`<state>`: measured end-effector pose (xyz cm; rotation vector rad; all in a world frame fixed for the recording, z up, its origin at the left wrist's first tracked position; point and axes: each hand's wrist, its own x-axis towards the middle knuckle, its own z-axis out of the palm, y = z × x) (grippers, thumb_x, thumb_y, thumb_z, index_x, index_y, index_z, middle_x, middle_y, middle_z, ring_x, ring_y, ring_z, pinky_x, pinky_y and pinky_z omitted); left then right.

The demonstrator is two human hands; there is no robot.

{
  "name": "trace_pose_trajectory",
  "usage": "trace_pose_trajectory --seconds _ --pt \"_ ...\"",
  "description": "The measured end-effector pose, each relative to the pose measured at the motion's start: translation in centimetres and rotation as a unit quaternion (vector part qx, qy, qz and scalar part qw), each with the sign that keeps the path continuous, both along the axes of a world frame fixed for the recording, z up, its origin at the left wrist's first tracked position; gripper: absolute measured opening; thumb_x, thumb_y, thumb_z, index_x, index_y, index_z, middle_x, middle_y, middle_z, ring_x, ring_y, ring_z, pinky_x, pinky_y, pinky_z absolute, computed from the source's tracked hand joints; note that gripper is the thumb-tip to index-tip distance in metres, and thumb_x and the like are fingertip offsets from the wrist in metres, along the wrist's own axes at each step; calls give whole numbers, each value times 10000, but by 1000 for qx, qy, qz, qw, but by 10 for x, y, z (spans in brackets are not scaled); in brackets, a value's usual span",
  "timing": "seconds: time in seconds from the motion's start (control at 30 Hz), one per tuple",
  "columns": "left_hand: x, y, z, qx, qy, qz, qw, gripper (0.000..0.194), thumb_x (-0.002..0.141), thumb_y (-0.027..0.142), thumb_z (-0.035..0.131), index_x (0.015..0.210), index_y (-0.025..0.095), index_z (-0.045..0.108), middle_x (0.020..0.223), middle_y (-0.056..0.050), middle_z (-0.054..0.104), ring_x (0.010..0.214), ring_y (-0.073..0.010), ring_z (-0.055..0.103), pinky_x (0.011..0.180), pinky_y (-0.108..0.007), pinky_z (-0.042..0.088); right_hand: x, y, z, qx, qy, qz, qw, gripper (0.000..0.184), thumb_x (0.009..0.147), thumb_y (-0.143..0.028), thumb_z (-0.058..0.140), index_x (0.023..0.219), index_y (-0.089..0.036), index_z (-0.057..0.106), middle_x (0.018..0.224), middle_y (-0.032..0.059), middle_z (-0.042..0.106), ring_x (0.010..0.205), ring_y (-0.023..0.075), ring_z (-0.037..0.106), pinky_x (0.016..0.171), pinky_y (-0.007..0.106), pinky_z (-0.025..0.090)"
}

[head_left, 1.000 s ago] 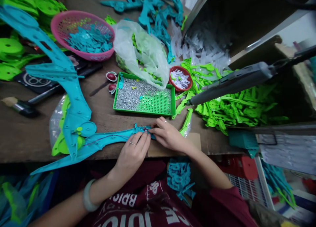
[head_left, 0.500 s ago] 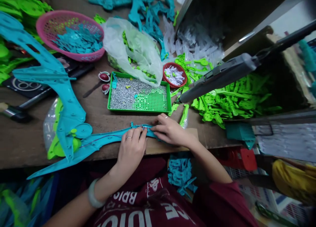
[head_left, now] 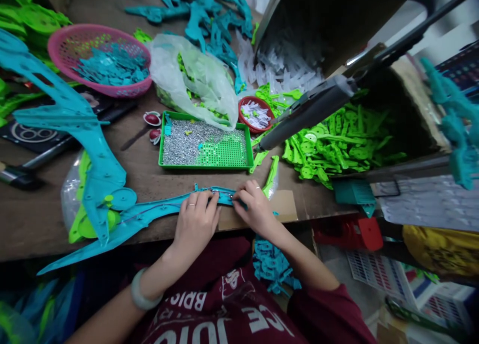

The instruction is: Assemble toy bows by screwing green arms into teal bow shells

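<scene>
A long turquoise plastic half-shell (head_left: 157, 208) lies along the table's front edge, with a thin dark wire running in its channel. My left hand (head_left: 198, 217) rests over its middle, fingers curled on the shell and holding it down. At the shell's right part, my right hand (head_left: 255, 207) has thumb and fingertips pinched together. A tiny dark or shiny bit shows at those fingertips, too small to name. Under the shell's right end is a piece of brown cardboard (head_left: 283, 206). Green plastic parts (head_left: 88, 227) touch the shell's wide left end.
Behind my hands stands a green tray (head_left: 205, 167) of small metal screws. A grey electric screwdriver (head_left: 310, 112) hangs at the right, before a pile of lime-green parts (head_left: 329, 144). Farther back are a pink basket (head_left: 101, 89), a plastic bag (head_left: 194, 80) and a small red basket (head_left: 258, 129).
My right hand's fingers have drawn together into a pinch at the shell, with the wrist turned more upright. My left hand stays on the shell. The whole view has shifted slightly.
</scene>
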<state>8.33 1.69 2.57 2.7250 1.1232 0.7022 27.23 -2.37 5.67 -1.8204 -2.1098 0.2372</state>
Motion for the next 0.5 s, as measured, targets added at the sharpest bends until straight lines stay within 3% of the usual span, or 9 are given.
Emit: trace_pose_trajectory --seconds 0.2,0.33,0.5 --pt "0 0 -1 4 -4 -3 1000 285 936 218 615 1186 98 680 1033 -127 662 943 -285 542 771 -387 413 -7 2 6 -47 13 -38 998 85 937 -127 536 887 -175 583 977 108 556 964 251 501 824 390 492" --pt "-1 0 -3 5 -4 -3 1000 296 936 216 613 1201 100 677 1048 -132 667 952 -290 550 778 -390 413 -7 3 8 -79 15 -23 996 83 960 -134 496 913 -167 555 1022 124 527 997 256 477 873 409 493" --pt "-1 0 -2 -8 -1 -2 1000 295 932 213 618 1203 116 679 1061 -125 675 971 -291 557 786 -393 419 -4 -1 3 -60 16 6 998 86 982 -147 460 934 -185 522 1033 121 521 972 247 462 858 408 493"
